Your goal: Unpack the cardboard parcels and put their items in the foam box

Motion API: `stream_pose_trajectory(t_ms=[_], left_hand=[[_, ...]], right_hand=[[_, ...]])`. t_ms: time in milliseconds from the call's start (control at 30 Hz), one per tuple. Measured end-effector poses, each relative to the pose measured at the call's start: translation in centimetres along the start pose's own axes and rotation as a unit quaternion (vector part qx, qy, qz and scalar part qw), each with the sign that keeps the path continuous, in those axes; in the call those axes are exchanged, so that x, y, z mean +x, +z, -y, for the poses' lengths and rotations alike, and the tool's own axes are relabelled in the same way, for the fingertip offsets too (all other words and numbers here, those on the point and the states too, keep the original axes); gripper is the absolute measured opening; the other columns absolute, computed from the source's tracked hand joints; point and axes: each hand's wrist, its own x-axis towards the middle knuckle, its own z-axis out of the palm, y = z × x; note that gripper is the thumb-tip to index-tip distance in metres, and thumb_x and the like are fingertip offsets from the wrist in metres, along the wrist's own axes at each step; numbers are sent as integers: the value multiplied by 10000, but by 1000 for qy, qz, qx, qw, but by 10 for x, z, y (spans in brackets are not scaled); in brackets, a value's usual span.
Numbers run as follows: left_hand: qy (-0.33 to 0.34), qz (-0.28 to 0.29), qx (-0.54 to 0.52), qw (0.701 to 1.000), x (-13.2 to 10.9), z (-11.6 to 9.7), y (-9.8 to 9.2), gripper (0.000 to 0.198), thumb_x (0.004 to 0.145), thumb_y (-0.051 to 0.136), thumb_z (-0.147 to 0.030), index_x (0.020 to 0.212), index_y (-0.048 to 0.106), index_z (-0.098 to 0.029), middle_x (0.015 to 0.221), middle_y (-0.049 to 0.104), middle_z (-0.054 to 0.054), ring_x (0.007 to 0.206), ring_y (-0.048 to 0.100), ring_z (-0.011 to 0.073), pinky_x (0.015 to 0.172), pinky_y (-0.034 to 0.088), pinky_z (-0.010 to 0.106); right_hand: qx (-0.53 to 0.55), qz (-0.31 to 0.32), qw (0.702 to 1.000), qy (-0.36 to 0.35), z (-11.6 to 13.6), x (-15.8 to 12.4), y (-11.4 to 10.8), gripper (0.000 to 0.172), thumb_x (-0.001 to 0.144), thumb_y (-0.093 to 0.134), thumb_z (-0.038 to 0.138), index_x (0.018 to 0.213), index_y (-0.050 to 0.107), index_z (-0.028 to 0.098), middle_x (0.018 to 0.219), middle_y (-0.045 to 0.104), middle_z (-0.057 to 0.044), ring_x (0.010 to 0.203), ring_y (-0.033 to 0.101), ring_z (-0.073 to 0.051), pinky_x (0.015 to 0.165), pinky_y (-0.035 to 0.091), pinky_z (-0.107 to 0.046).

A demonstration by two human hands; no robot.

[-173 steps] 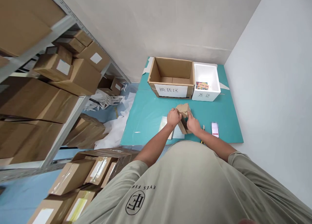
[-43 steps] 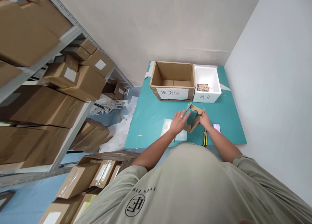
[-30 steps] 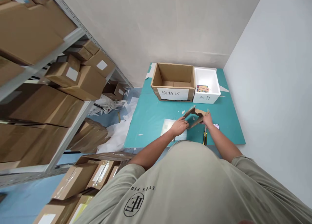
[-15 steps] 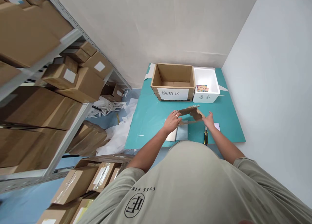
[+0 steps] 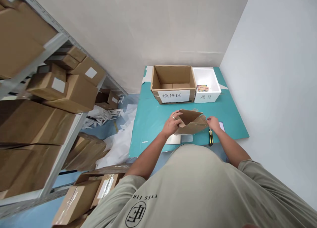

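Observation:
A small opened cardboard box (image 5: 192, 127) is held up above the near part of the green table (image 5: 148, 122). My left hand (image 5: 172, 123) is closed round its left end, a ring on one finger. At its right end, my right hand (image 5: 213, 123) pinches the edge of a flap with closed fingers. Below the box lie a pale flat item (image 5: 173, 139) and a grey sheet (image 5: 187, 138), both partly covered. A yellow and black utility knife (image 5: 210, 137) rests near my right hand, and a phone (image 5: 221, 126) lies partly behind that wrist.
At the back of the table stand a large labelled cardboard box (image 5: 173, 95) and a white foam box (image 5: 208, 96) with small colourful packets (image 5: 203, 88) inside. Shelves of cartons (image 5: 71, 92) line the left. White wrapping (image 5: 116, 142) lies on the floor, and a wall closes the right.
The small cardboard box has been tipped so its broad side faces me. Both hands have stayed on it, and my view has shifted slightly.

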Motion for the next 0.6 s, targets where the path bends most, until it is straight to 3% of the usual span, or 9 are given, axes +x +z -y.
stream_pose_trajectory(t_ms=[200,300,400,500,600], left_hand=[[-92,-21,-66,993,7,10,17,145,816,736,-108,881,805,-218,1663,611,147,1583,580,385,1254,581,628],[-141,-13,-168,976,18,11,28,50,862,783,-214,897,817,-203,1692,580,176,1441,687,356,1107,668,550],[-152,46,-304,939,31,7,38,61,842,809,-266,836,796,-206,1580,688,187,1401,721,364,1000,697,519],[-138,97,-371,913,45,-2,47,140,849,828,-337,838,774,-208,1482,755,196,1422,719,372,1063,670,540],[-155,62,-400,901,54,-7,56,309,919,845,-499,1005,753,-217,1536,726,211,1457,710,371,1125,639,537]], right_hand=[[161,-31,983,83,-24,-31,-5,343,973,695,124,1253,893,137,1139,907,-133,800,862,-225,789,677,-303],[225,-86,966,96,-41,-51,-9,345,956,682,128,1235,884,129,1030,890,-112,739,841,-229,760,704,-342],[260,-132,950,113,-59,-73,-14,359,963,677,174,1263,870,137,897,837,-66,720,840,-244,757,718,-359],[291,-156,936,124,-72,-91,-16,397,992,668,238,1334,852,156,887,816,-55,779,860,-274,790,735,-391],[315,-165,927,119,-77,-101,-17,419,1014,668,272,1381,840,164,971,834,-82,821,867,-288,844,748,-437]])
